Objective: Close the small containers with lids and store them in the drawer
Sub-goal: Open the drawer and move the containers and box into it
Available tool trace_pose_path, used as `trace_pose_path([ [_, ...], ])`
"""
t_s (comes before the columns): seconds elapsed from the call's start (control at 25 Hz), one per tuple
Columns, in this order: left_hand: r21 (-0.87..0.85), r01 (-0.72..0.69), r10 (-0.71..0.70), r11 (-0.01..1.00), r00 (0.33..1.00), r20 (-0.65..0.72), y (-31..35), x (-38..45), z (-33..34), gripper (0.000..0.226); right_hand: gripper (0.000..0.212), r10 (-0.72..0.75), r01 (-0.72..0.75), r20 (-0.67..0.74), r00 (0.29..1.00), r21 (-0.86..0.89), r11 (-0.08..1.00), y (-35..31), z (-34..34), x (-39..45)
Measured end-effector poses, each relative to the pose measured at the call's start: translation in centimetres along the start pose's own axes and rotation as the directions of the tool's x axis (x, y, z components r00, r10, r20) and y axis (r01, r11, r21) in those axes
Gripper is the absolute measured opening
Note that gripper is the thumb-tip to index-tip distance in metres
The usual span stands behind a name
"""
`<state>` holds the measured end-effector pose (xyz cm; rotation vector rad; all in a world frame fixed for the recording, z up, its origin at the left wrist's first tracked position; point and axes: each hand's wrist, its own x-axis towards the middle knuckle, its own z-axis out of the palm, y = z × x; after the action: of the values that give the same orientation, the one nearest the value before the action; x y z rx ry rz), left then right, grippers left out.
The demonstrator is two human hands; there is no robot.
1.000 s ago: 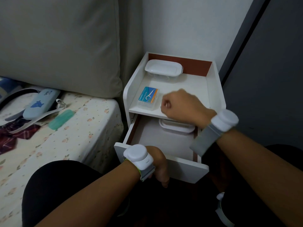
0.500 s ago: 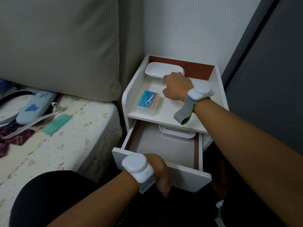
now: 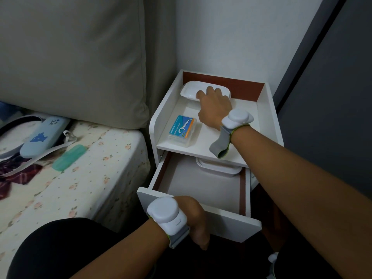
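Both hands are busy at the small white bedside cabinet [image 3: 269, 117] in the corner. Her or his right hand [image 3: 214, 106] reaches to the back of the cabinet's top shelf and lies palm down on the shallow, white-lidded clear plastic container [image 3: 191, 91], fingers spread over its lid; whether they grip its far edge cannot be told. That container sits lidded against the red-brown back panel. The left hand [image 3: 196, 220] is curled around the front panel of the pulled-out white drawer [image 3: 201, 186], fingers hooked under its lower edge. A second white-lidded container [image 3: 218, 168] already lies at the back of the drawer, partly under the shelf. Near the shelf's front left lies a clear box of dental floss picks with a blue and orange label [image 3: 182, 131], apart from the right hand.
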<state>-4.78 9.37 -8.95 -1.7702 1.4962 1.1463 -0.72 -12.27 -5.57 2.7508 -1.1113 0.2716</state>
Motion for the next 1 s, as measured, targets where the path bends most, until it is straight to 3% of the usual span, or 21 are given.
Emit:
trace_pose_path([
  [0.12,0.300,0.063,-0.086,0.952,0.994,0.062,1.8,-0.1,0.2,0.063,0.040,0.015,-0.018,-0.056,0.998,-0.052,0.999,0.5,-0.1,-0.2],
  [0.32,0.277,0.038,-0.076,0.960,0.989,0.126,2.1,0.9,0.1,0.043,0.035,0.076,-0.077,-0.018,0.997,-0.016,0.997,0.9,-0.9,-2.2],
  [0.4,0.298,0.059,-0.102,0.953,0.986,0.131,2.1,0.4,-0.1,0.044,0.032,0.085,-0.085,0.026,0.996,0.000,0.996,1.3,-1.9,-3.7],
  [0.52,0.177,0.052,-0.082,0.983,0.982,0.169,1.9,0.7,0.3,0.054,0.027,0.081,-0.082,0.109,0.991,0.008,0.997,1.6,-3.9,-6.8],
  [0.68,0.086,0.157,-0.172,0.984,0.962,0.211,1.0,3.4,1.4,0.057,0.007,0.002,0.001,0.211,0.977,-0.010,1.000,0.9,-6.3,-11.5],
  [0.84,0.052,0.211,-0.218,0.976,0.945,0.245,0.4,3.5,1.4,0.071,0.026,-0.103,0.106,0.306,0.947,0.006,0.994,-0.7,-8.9,-15.4],
  [1.0,0.063,0.213,-0.222,0.975,0.937,0.270,0.1,3.3,1.2,0.072,0.023,-0.187,0.190,0.343,0.920,0.025,0.981,-2.3,-10.7,-18.4],
])
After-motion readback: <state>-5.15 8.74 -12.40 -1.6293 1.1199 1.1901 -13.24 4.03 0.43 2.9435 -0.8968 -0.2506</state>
